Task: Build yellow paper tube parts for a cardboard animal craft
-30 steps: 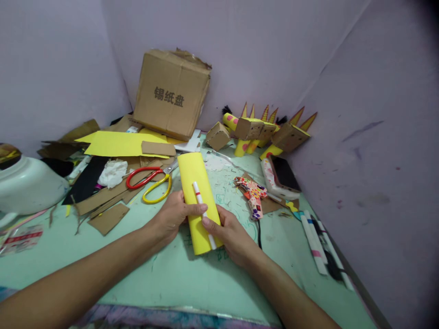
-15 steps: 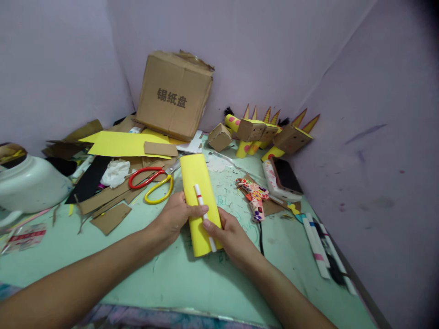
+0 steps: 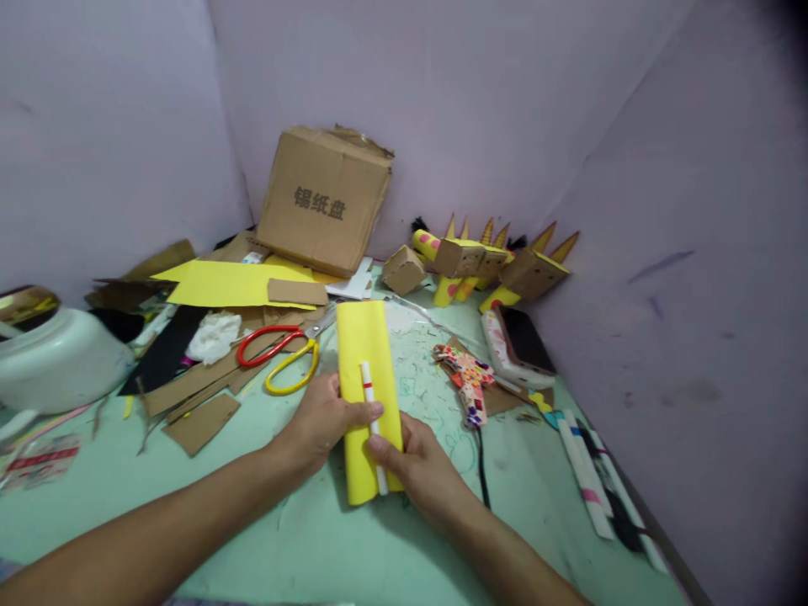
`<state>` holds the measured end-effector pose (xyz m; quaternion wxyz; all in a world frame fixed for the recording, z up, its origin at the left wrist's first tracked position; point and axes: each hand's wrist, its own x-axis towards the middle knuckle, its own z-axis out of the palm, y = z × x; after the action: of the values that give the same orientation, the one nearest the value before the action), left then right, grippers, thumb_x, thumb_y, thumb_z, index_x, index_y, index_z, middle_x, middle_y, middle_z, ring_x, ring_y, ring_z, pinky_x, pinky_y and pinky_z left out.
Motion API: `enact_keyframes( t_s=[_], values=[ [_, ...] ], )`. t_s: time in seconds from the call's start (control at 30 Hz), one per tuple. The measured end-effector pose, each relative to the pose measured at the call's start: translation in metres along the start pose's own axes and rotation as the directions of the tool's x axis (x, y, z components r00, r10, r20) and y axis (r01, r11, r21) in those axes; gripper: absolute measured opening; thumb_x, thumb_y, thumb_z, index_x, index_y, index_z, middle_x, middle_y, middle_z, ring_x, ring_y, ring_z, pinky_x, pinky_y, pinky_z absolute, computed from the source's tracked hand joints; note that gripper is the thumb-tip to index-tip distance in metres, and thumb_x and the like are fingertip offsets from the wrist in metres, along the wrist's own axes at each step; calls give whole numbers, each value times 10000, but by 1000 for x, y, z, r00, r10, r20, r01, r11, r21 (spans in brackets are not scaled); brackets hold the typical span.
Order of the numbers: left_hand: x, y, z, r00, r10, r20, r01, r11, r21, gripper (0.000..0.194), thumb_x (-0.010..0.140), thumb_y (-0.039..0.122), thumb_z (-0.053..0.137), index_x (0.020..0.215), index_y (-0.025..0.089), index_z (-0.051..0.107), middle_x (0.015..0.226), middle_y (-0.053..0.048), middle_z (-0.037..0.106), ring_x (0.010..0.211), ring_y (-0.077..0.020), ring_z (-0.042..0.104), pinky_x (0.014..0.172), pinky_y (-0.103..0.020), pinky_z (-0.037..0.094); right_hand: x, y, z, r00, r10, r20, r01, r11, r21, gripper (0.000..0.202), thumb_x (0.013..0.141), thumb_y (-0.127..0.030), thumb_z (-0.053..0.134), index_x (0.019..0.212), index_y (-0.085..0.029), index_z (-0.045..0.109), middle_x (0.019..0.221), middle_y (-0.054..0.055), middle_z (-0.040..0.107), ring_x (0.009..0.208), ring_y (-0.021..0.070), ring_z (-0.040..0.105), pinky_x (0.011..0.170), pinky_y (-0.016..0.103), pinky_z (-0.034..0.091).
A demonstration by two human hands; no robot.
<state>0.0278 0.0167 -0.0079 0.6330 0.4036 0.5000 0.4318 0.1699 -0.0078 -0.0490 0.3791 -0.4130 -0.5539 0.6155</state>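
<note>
Both hands hold a yellow paper sheet (image 3: 362, 332), bent into a flattened roll, over the near middle of the table. A white marker with a red band (image 3: 367, 379) lies lengthwise on its upper face. My left hand (image 3: 325, 421) grips the left edge, its thumb pressing across the marker. On the right edge, my right hand (image 3: 422, 463) is closed, with the thumb on the marker's lower half. Its fingers are partly hidden behind the paper. Scissors with one red and one yellow handle (image 3: 287, 353) rest just left of the paper, tips near its edge.
A glue gun with patterned covering (image 3: 470, 383) lies to the right, near a phone (image 3: 527, 338). Several markers (image 3: 584, 475) line the right edge. Cardboard scraps (image 3: 202, 425), a cardboard box (image 3: 325, 202) and yellow cardboard animal figures (image 3: 460, 258) are farther back. A white pot (image 3: 63, 358) stands left.
The marker has turned a little more upright on the paper. The view has tilted up slightly, so everything sits lower. Both hands keep their hold.
</note>
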Motion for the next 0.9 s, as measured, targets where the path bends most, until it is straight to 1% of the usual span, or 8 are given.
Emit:
enact_keyframes(
  t_s=[0.23,0.33,0.4,0.47,0.53,0.57,0.67,0.9],
  values=[
    [5,-2,1,984,-176,-37,177,984,1,418,506,233,779,861,127,586,684,-26,713,607,-218,647,571,-332,541,0,-1,-6,997,74,25,-75,997,16,432,703,-460,651,1055,-212,618,910,22,675,820,209,623,704,310,490],
    [11,-5,-1,952,-301,-57,299,953,-46,551,407,269,824,890,149,586,701,-35,727,632,-271,660,607,-404,548,-25,-26,-33,983,70,-167,-84,993,-80,577,663,-439,682,1182,-227,540,984,51,681,813,218,641,689,328,497],
    [14,-8,-2,931,-356,-83,351,934,-66,627,342,278,845,904,161,593,722,-45,733,653,-297,664,634,-438,545,-56,-48,-64,946,-53,-321,-43,957,-287,388,726,-376,620,1073,-202,610,996,66,681,859,213,634,742,327,488],
    [16,-9,-3,918,-381,-108,375,924,-69,664,297,274,858,900,167,600,719,-44,734,668,-310,665,647,-453,544,-89,-66,-101,795,-215,-568,-160,828,-538,206,773,-333,548,881,-196,659,907,53,694,836,198,635,748,303,479],
    [17,-10,-4,909,-398,-124,391,917,-75,685,264,265,866,892,176,607,716,-28,735,688,-316,668,663,-461,546,-117,-74,-134,609,-259,-749,-477,636,-607,256,831,-301,451,964,-189,638,891,60,696,786,184,646,683,275,479],
    [18,-10,-4,905,-404,-134,397,914,-80,694,245,258,869,884,180,610,719,-20,735,695,-318,669,669,-466,548,-128,-75,-146,569,-241,-786,-636,477,-606,278,843,-283,419,987,-181,634,890,63,698,752,175,651,662,263,473],
    [19,-11,-6,897,-422,-130,414,906,-87,712,214,259,870,872,184,611,727,-14,737,696,-330,670,667,-486,553,-142,-65,-161,548,-221,-807,-740,320,-591,256,811,-185,434,906,-145,668,833,97,705,733,200,648,646,275,435],
    [20,-12,-6,892,-437,-114,427,898,-100,672,281,230,853,906,193,608,770,-16,740,769,-313,677,683,-422,569,-136,-28,-150,517,-164,-840,-835,120,-537,222,739,-105,465,668,-138,673,666,136,672,600,202,613,499,262,326]
  ],
)
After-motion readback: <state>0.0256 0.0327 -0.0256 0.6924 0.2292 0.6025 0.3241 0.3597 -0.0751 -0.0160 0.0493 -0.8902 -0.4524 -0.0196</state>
